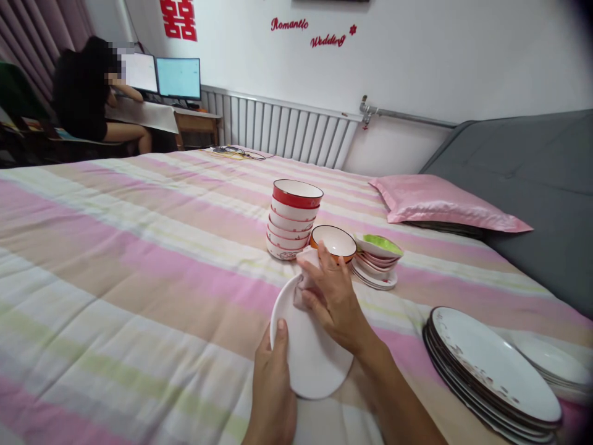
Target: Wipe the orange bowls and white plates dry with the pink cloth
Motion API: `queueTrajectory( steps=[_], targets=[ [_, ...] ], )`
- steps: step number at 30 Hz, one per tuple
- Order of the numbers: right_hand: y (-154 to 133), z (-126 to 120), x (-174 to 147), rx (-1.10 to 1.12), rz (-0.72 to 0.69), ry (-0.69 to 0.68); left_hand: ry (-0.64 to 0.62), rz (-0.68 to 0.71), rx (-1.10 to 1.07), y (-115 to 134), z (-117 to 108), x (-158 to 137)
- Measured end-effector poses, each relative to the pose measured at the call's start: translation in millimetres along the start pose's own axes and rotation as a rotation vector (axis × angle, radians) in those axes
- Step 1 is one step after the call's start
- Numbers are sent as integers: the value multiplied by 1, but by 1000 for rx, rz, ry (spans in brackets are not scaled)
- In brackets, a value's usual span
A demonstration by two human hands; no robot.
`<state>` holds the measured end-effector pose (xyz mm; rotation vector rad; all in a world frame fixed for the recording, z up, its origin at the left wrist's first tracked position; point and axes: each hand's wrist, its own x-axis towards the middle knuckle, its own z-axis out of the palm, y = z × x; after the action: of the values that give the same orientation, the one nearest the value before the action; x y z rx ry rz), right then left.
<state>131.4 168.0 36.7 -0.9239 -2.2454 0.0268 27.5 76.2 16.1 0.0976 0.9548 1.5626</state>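
A white plate is tilted up in front of me. My left hand grips its left rim, thumb on the face and the fingers behind. A pale pink cloth is pressed to the plate's upper edge under my right hand, whose fingers are bent over it. Just beyond stand a stack of red and white bowls and an orange bowl with a white inside. Right of these, small dishes are piled up, the top one with a green inside.
A stack of large plates lies at the lower right, beside smaller white plates. Everything rests on a striped bedspread. A pink pillow leans near the grey headboard. Cables lie at the far edge; a person sits at a desk.
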Motion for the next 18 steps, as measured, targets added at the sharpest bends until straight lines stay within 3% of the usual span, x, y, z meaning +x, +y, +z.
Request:
queueTrajectory(
  steps=[2, 5, 13, 18],
  targets=[
    [1, -2, 0, -17, -12, -91, -18, 8, 4, 2, 2, -3],
    [5, -4, 1, 0, -1, -92, -37, 23, 30, 3, 5, -8],
    [16, -10, -1, 85, 171, 186, -87, 2, 100, 1, 3, -9],
    [18, -10, -1, -20, 151, 447, -72, -12, 110, 1, 4, -10]
  ],
)
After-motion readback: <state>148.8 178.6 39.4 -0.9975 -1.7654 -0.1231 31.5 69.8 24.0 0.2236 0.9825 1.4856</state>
